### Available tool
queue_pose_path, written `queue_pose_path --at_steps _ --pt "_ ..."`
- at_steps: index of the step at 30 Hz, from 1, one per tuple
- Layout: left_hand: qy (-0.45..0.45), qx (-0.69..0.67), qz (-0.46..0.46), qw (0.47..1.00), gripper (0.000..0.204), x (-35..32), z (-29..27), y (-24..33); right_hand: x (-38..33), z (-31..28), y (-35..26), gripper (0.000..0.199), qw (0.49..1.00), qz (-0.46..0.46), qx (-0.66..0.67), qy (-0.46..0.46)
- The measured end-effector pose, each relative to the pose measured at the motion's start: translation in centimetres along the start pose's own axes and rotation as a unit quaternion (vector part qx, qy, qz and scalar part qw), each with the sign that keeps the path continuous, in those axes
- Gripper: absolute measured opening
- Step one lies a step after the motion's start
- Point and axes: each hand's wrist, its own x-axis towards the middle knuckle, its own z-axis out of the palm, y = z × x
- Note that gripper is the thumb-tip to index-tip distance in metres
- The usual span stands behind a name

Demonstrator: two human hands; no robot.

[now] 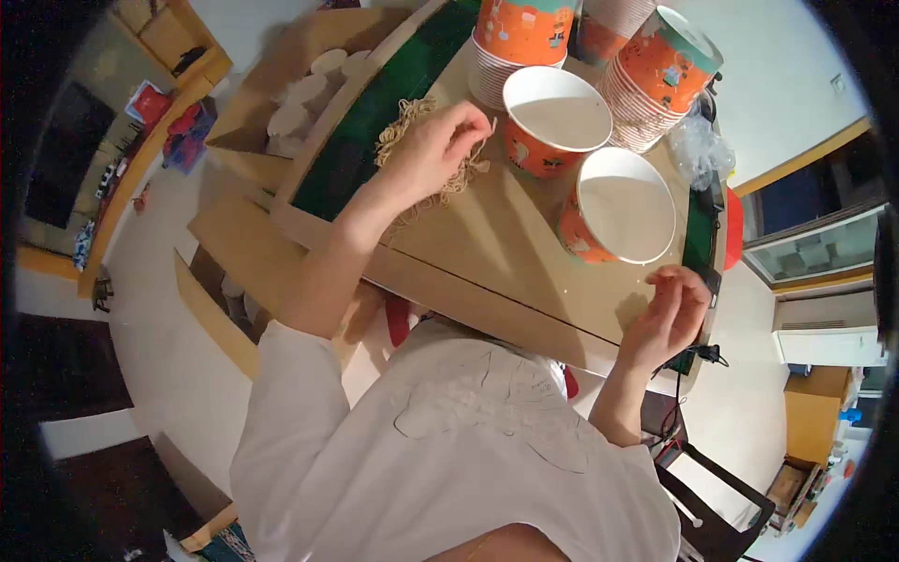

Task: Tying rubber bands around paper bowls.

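My left hand (435, 147) is over a tangled heap of thin beige cord (405, 126), thumb and forefinger pinched on a short end of it. Just right of those fingertips stands an orange-patterned paper bucket (557, 108), white inside. A second paper bucket (627, 204) sits nearer to me, tilted slightly, its open mouth facing me. Below this one, by the right edge of the cardboard surface, my right hand (670, 314) hovers with its fingers loosely curled and slightly apart. Nothing shows in it, and it does not touch the bucket.
Nested stacks of paper buckets (646, 89) stand at the back of the cardboard-topped table (468, 253). Crumpled clear plastic (700, 150) lies beside them. An open carton (253, 117) with white cups is at the left. Black cables (674, 412) hang off the right edge.
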Motion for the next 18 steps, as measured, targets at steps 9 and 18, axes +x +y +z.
queue_pose_path --at_steps 9,18 --pt "-0.014 -0.257 -0.079 0.963 0.004 -0.6 0.2 1.2 -1.4 4.1 1.0 0.017 0.974 0.072 0.027 -0.213" --pt "0.093 -0.21 -0.031 0.973 0.007 -0.2 -0.2 4.1 2.6 15.8 4.5 0.011 0.943 0.108 0.124 -0.291"
